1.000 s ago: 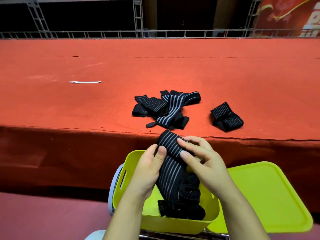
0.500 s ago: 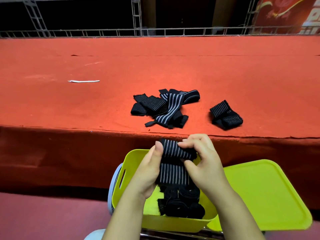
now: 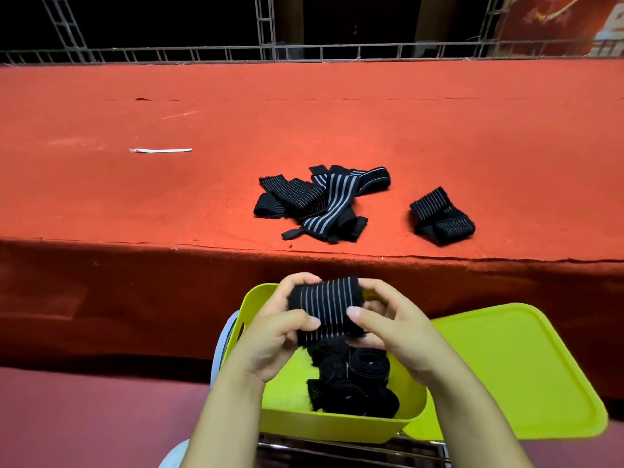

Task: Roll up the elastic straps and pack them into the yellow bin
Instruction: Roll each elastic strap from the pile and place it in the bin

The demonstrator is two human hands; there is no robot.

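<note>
Held above the yellow bin, between both hands: a black elastic strap with thin white stripes, mostly rolled. Roll's long axis lying left to right, stripes running away from the camera, across that axis. Gripped at its left end by the left hand, fingers curled over the top and thumb pressed on the near face. Pinched at its right end by the right hand, thumb on the near face, fingers curled behind. Frayed loose end hanging below the roll, toward the bin.

Inside the bin, several rolled black straps packed together (exact number hard to tell). Just beside the bin on the right, a yellow lid lying flat.

On the red cloth-covered table, near its front edge, a loose pile of unrolled straps, striped one on top running diagonally from near-left to far-right. Apart to the right, a folded strap. Well off to the left, a thin white strip lying left to right.
</note>
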